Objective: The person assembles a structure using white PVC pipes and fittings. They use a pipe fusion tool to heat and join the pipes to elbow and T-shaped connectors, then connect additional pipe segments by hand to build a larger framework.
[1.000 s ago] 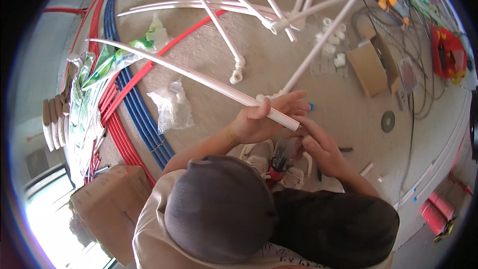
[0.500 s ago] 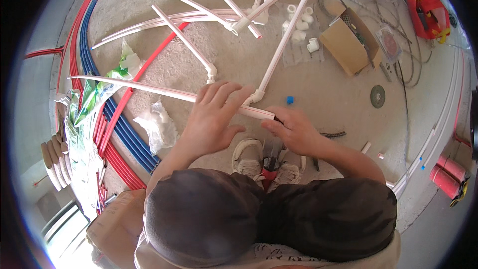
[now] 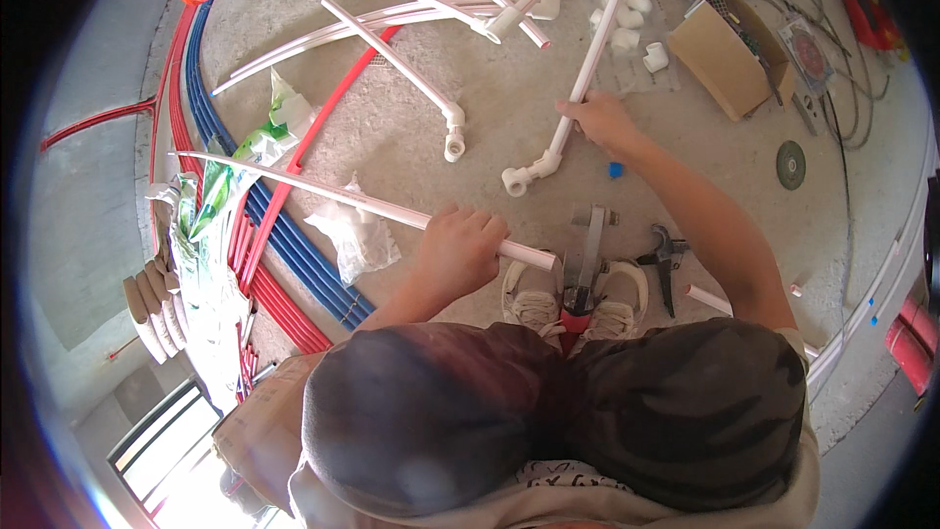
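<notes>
My left hand (image 3: pixel 458 253) is closed round a white plastic pipe (image 3: pixel 377 206) near its right end, holding it above the floor. That pipe's far end reaches left across the plastic packaging. Farther forward, my right hand (image 3: pixel 604 124) pinches another white pipe (image 3: pixel 597 54), whose lower end carries white elbow fittings (image 3: pixel 532 174). Between my shoes stands a pipe-welding tool (image 3: pixel 585 260) with a metal plate and a red lower part. To its right, a black-handled pipe cutter (image 3: pixel 666 264) lies on the floor. A separate pipe with elbows (image 3: pixel 452 127) rests ahead of my left hand.
More white pipes (image 3: pixel 392 12) spread across the far floor, near loose white fittings (image 3: pixel 627 20). An open cardboard box (image 3: pixel 725 54) and a grinding disc (image 3: pixel 790 165) lie to the right. Blue pipes (image 3: pixel 284 235) and red pipes (image 3: pixel 284 309) run along the left.
My right hand has left the end of the pipe in my left hand and reached forward to grip the pipe with elbows. The view has shifted, uncovering the welding tool and cutter.
</notes>
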### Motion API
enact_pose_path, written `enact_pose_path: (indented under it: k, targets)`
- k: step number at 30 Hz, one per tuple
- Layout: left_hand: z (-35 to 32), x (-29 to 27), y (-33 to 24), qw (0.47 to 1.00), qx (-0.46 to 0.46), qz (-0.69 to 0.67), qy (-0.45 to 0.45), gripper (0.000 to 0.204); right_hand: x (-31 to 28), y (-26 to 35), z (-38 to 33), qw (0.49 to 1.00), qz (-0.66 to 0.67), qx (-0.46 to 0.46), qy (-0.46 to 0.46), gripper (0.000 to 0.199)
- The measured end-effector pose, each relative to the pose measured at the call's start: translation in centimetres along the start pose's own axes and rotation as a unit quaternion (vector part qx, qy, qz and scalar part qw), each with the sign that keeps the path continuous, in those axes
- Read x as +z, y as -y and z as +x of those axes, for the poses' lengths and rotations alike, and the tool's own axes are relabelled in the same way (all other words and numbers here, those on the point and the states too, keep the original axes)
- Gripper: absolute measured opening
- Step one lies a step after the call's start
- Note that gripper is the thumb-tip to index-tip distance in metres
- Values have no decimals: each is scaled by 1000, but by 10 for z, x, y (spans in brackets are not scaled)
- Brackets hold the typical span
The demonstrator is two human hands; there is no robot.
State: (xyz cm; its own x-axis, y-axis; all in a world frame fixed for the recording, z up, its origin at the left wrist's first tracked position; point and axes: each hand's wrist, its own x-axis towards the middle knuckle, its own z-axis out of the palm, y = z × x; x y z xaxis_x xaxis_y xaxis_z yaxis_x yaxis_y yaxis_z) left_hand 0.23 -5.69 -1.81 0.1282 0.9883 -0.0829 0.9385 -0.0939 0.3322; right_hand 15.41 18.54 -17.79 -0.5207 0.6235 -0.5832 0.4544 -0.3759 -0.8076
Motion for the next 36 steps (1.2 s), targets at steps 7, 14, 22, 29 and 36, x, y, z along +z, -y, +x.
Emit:
enact_pose_path:
  k: [7, 14, 22, 29, 36]
  targets:
    - [-10, -15, -7, 989, 16, -3, -147, 17, -14, 49, -60, 984, 141, -55, -89, 33]
    - [-4, -13, -6, 990, 28, 1, -138, 16, -73, 123, -170, 917, 323, -175, -159, 15]
    - [-3, -13, -10, 990, 19, 9, -136, 20, -104, 171, -271, 857, 311, -401, -90, 19]
    - [-2, -38, -16, 982, 25, 32, -186, 28, -93, 136, -210, 877, 102, -348, -315, 18]
    - [7, -38, -35, 995, 46, 29, -83, 74, -30, 107, -170, 946, 52, -231, -222, 29]
